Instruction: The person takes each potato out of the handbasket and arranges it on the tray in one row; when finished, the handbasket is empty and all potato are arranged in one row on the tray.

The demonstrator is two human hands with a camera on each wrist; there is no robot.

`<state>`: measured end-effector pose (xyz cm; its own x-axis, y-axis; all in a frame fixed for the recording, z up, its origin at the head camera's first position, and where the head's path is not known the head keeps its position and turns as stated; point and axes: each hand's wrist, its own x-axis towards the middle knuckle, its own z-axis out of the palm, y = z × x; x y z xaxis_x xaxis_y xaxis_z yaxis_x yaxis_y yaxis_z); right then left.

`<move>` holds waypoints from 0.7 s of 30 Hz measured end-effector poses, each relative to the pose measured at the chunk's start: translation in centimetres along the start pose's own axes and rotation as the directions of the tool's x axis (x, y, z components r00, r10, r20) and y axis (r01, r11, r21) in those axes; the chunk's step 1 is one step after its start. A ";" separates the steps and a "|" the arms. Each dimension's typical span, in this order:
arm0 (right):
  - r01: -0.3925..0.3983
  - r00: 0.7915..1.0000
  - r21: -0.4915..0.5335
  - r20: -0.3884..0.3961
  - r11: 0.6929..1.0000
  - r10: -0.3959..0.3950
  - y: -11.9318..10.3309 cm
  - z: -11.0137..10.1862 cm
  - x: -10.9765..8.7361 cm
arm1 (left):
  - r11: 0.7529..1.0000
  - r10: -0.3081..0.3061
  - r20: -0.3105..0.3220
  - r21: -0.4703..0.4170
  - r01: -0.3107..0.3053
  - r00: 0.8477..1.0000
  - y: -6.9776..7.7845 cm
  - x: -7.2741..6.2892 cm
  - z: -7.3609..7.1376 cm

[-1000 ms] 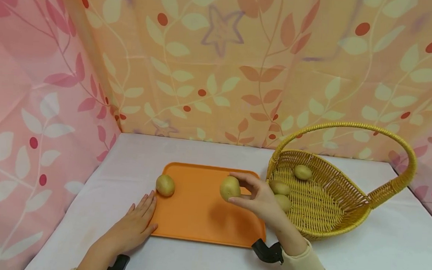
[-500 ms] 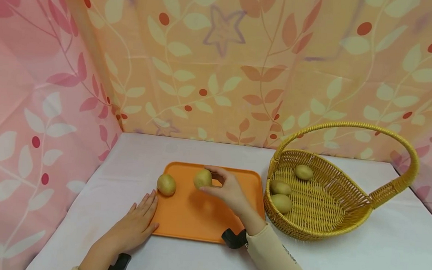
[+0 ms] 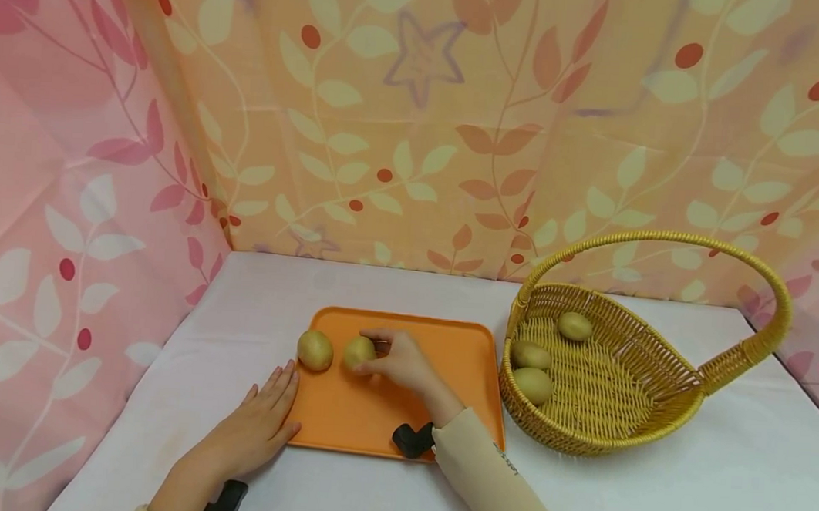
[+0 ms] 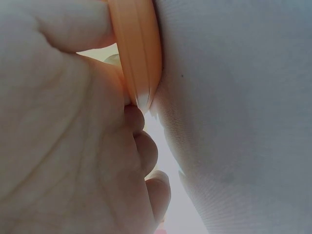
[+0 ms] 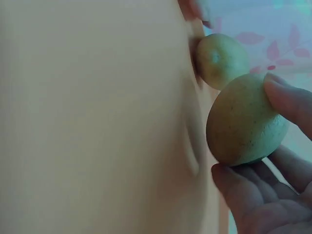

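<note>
My right hand (image 3: pixel 407 361) pinches a round, yellow-brown potato (image 3: pixel 359 355) between thumb and fingers over the left half of an orange tray (image 3: pixel 387 424). In the right wrist view this potato (image 5: pixel 246 119) shows small specks, and the fingers hold it from two sides; whether it touches the tray I cannot tell. Another potato (image 3: pixel 315 351) sits at the tray's left edge, just left of the held one. My left hand (image 3: pixel 255 421) lies with straight fingers against the tray's left edge. In the left wrist view its thumb (image 4: pixel 83 27) touches the orange rim (image 4: pixel 139 48).
Right of the tray stands a yellow wicker basket (image 3: pixel 600 389) with a tall arched handle (image 3: pixel 661 236). Inside are a potato (image 3: pixel 575 326) at the back and two more potatoes (image 3: pixel 531 385) by its left wall. A white cloth (image 3: pixel 269 287) covers the table; patterned fabric (image 3: pixel 414 171) hangs behind.
My right hand has carried the potato leftward from the tray's right part and lowered it towards the tray, near the other potato. The left hand has stayed in place.
</note>
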<state>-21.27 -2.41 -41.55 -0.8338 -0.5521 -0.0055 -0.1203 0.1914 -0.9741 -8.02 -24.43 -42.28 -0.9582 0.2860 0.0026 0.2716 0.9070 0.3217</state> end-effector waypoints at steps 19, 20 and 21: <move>-0.027 1.000 -0.022 -0.009 0.999 0.027 0.4 1.4 1.5 | 1.000 -0.011 0.023 -0.011 0.012 1.000 0.1 0.0 -0.3; -0.038 0.999 -0.022 -0.009 0.999 0.038 0.4 1.4 1.5 | 1.000 -0.013 0.025 -0.011 0.013 1.000 0.1 0.0 -0.3; -0.045 0.999 -0.021 -0.010 0.999 0.045 0.4 1.4 1.5 | 1.000 -0.013 0.026 -0.012 0.014 1.000 0.1 0.0 -0.3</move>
<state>-21.82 -4.31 -42.27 -0.8436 -0.5349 -0.0474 -0.0935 0.2331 -0.9679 -8.04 -24.45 -41.99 -0.9591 0.2818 -0.0262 0.2575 0.9071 0.3330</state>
